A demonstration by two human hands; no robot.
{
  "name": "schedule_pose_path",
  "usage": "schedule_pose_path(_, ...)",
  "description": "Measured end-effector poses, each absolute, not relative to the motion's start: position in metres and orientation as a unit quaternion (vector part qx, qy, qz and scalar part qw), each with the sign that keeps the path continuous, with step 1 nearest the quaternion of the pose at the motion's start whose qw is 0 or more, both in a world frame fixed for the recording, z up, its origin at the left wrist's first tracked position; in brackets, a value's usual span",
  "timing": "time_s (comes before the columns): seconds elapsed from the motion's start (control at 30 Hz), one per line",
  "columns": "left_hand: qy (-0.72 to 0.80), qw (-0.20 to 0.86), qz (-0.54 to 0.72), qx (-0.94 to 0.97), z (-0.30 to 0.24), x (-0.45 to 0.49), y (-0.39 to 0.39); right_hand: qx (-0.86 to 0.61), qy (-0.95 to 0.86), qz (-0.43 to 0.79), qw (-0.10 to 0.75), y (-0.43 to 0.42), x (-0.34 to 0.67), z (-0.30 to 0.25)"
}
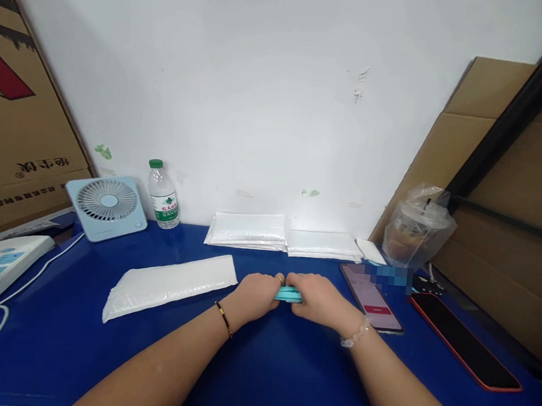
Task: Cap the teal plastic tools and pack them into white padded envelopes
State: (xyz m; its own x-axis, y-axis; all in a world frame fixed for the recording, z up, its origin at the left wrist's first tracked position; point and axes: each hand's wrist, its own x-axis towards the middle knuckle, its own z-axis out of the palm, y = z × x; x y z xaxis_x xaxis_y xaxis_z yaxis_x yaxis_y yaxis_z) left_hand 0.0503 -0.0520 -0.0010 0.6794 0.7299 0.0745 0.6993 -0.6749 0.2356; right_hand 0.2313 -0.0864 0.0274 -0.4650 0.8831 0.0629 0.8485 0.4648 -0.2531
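My left hand [255, 295] and my right hand [320, 299] meet at the middle of the blue table [258, 364]. Both are closed around a small teal object [288, 294] held low between them; only a thin strip of it shows and I cannot make out what it is. A white padded bag [171, 284] lies flat just left of my left hand. My left wrist wears a dark bracelet, my right wrist a beaded one.
Stacks of white padded bags [283, 235] lie against the wall. A small fan [107, 206] and a water bottle [163, 196] stand back left. Two phones [371, 296] [463, 348] lie right, behind them a bagged drink cup [414, 230]. Cardboard [500, 202] leans at both sides.
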Motion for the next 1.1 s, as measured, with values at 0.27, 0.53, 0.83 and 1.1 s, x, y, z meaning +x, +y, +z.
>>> schedule_pose_path(0.27,0.314,0.541,0.165,0.763,0.011,0.058,-0.06,-0.284,-0.697,0.483,0.447,-0.09,0.25,0.045)
schedule_pose_path(0.53,0.268,0.407,0.196,0.851,0.032,0.041,-0.064,-0.255,-0.592,0.513,0.567,-0.09,0.211,0.033)
schedule_pose_path(0.83,0.639,0.198,0.013,0.743,0.031,-0.058,-0.005,-0.414,-0.502,0.424,0.63,-0.045,0.235,-0.003)
schedule_pose_path(1.1,0.495,0.275,0.227,0.793,0.053,-0.062,-0.012,-0.471,-0.592,0.31,0.576,-0.061,0.243,0.014)
